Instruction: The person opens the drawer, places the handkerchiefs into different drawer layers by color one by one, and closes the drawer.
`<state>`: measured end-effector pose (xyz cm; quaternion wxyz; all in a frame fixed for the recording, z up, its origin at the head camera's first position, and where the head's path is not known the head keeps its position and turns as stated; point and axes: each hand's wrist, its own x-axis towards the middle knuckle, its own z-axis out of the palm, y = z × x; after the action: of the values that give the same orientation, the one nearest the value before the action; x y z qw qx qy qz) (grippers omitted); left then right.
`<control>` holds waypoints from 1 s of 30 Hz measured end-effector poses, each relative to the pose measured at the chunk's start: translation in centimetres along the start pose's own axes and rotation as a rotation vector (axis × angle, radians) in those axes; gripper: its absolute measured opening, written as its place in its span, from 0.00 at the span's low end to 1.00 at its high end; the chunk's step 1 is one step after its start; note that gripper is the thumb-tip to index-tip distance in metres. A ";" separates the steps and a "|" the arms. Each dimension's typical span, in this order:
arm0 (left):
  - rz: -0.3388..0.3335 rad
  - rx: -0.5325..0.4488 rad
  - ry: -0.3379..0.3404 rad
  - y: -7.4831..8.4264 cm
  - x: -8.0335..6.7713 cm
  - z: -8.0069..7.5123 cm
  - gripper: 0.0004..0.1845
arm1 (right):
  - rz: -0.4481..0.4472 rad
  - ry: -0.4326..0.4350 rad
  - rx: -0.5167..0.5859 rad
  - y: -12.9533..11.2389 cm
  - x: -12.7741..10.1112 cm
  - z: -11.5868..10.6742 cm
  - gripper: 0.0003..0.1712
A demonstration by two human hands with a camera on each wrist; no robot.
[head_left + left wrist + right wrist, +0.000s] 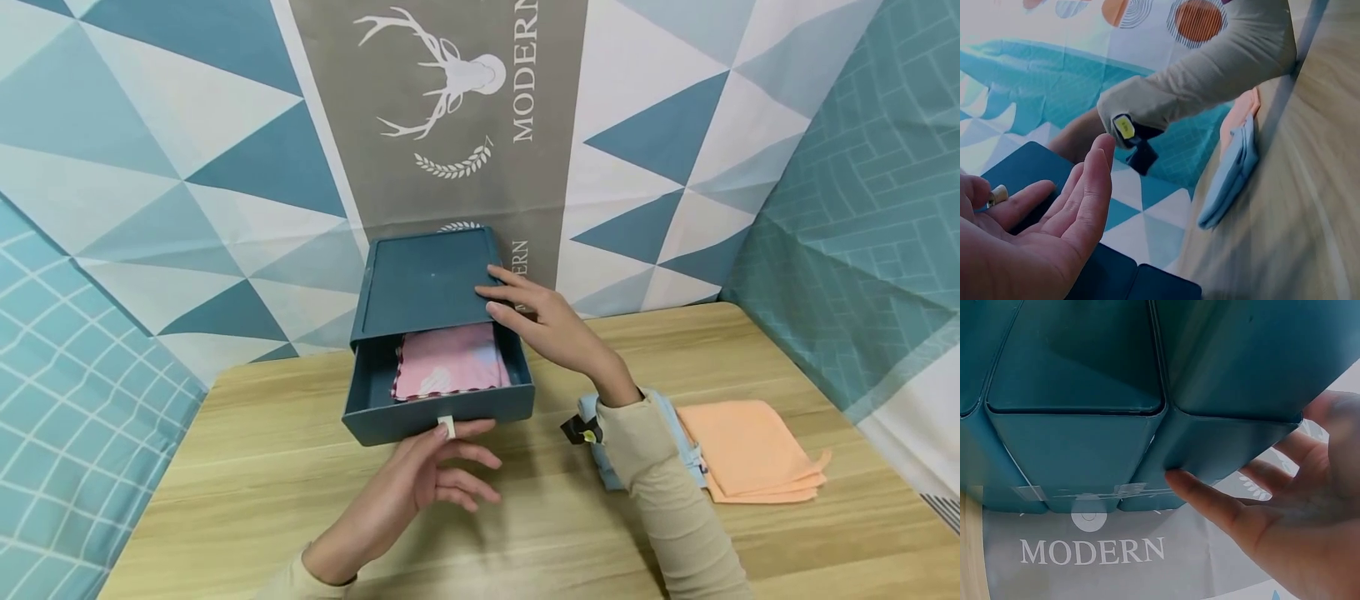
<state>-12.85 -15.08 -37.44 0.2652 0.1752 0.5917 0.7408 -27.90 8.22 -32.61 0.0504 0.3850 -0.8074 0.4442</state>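
Note:
A dark blue drawer cabinet (427,279) stands against the patterned backdrop, its top drawer (375,417) pulled partway out. Inside lies a folded pink cloth (450,358) with a dark checked edge. With thumb and index finger, my left hand (420,479) pinches the small pale knob (999,195) on the drawer front; the other fingers are spread. My right hand (547,321) rests with extended fingers at the cabinet's upper right edge. In the right wrist view, that hand's fingers (1210,503) touch the cabinet's casing.
On the wooden table (262,450), to the right, lie a folded light blue cloth (611,471) and a folded orange cloth (750,450). The right forearm partly covers the blue one. Patterned fabric hangs behind and on both sides of the table.

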 end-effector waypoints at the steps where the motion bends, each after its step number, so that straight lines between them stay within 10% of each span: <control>1: 0.006 0.005 0.003 0.0 0.1 -0.1 0.31 | -0.004 0.001 0.002 0.0 0.0 0.0 0.25; 30: 0.049 0.116 0.123 1.1 4.1 -3.4 0.29 | 0.057 -0.024 0.126 -0.1 -0.1 -0.6 0.23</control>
<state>-18.31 -15.43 -37.38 0.1996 0.1588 0.6445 0.7208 -27.88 8.68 -32.23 0.0036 0.3698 -0.7890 0.4906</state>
